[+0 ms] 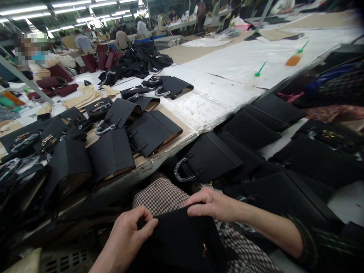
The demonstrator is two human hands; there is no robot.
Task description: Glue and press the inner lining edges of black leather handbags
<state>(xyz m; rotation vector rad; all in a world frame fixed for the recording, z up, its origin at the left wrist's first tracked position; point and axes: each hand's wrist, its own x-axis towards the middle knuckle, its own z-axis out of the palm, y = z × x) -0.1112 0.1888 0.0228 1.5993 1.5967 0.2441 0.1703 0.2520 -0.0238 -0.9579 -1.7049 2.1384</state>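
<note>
Across my lap, over checked cloth (160, 195), lies a piece of black fabric (173, 240) with a small gold zip pull (204, 249) on its right part. My left hand (134, 227) pinches its upper left edge between thumb and curled fingers. At the upper right edge, my right hand (210, 203) grips the same fabric, thumb on the near side and fingers behind. The lower part of the fabric runs out of view at the bottom. Just beyond my right hand is a black handbag (211, 157) with a plastic-wrapped handle.
Several black handbags (154, 131) crowd the left of the white-topped table (210, 91), with a black fabric pile (137, 60) behind. Two green-tipped bottles, one with orange liquid (293, 60), stand farther right. More black bags (250, 126) lie at my right. A plastic crate (65, 264) sits lower left. People work behind.
</note>
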